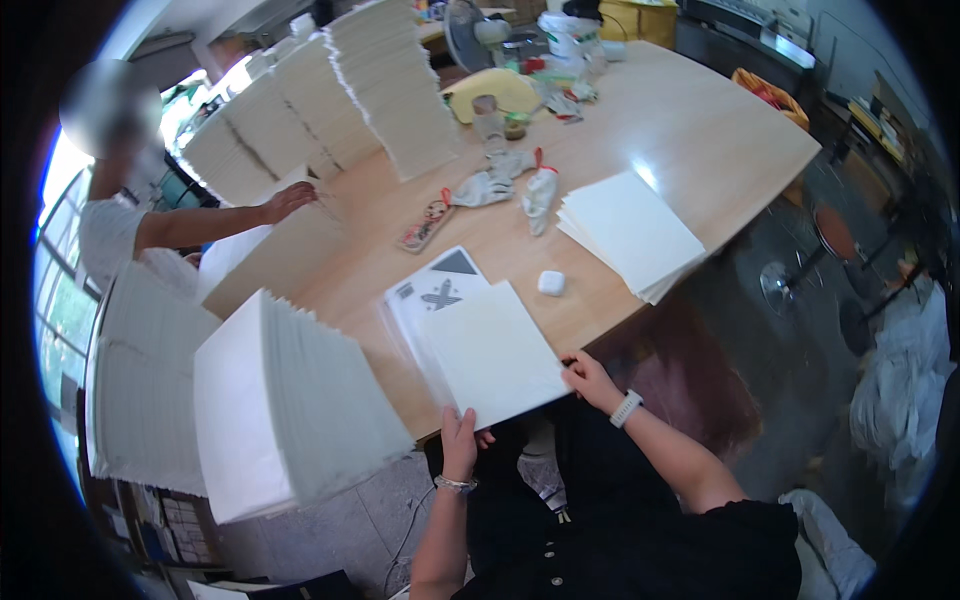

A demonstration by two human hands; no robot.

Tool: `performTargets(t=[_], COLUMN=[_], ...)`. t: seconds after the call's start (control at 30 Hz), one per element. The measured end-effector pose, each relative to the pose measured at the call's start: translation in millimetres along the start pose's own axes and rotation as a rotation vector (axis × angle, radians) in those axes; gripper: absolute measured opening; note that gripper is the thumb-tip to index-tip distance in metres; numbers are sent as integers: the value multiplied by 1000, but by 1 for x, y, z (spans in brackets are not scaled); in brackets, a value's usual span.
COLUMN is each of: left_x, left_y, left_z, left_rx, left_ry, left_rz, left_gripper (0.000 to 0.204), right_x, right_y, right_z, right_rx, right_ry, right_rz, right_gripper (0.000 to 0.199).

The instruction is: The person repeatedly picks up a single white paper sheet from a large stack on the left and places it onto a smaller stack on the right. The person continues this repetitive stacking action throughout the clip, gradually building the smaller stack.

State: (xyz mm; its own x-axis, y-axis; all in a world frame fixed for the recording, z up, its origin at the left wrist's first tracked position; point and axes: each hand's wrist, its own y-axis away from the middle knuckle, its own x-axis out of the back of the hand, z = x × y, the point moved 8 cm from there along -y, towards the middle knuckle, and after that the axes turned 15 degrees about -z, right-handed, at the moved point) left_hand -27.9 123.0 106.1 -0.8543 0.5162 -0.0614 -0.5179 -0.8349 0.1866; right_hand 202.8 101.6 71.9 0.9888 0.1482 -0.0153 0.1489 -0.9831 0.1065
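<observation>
A cream-white sheet of paper (494, 350) lies at the table's front edge, its near end sticking out past the edge toward me. My left hand (460, 440) grips its near left corner, thumb on top and fingertips underneath. At the near right corner, my right hand (590, 380) pinches the edge with curled fingers. Whether this is one sheet or a few together, I cannot tell. Partly under it lies a white printed sheet (440, 285) with dark shapes, in what looks like a clear sleeve. A small white rounded case (551, 283) sits just beyond the sheet.
Tall paper stacks (245, 410) stand at the left, another (390, 90) farther back. A loose pile of white sheets (635, 235) lies at the right. Gloves (490, 185) and a patterned pouch (425, 225) rest mid-table (690, 130). Across the left side, a co-worker's hand (290, 202) touches paper.
</observation>
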Motion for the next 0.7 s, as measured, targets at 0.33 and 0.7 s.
performTargets(t=[0.33,0.7], left_x=[51,222], left_y=[201,259], left_z=[257,238], left_rx=[-485,-448], left_ry=[-491,-961], left_rz=[400,898], left_gripper=[34,43], right_x=[-161,-265], right_y=[-5,-38], right_z=[-201,-267], right_rx=[436,536], right_ry=[-286,-369], right_rz=[-423,-796], right_gripper=[30,29])
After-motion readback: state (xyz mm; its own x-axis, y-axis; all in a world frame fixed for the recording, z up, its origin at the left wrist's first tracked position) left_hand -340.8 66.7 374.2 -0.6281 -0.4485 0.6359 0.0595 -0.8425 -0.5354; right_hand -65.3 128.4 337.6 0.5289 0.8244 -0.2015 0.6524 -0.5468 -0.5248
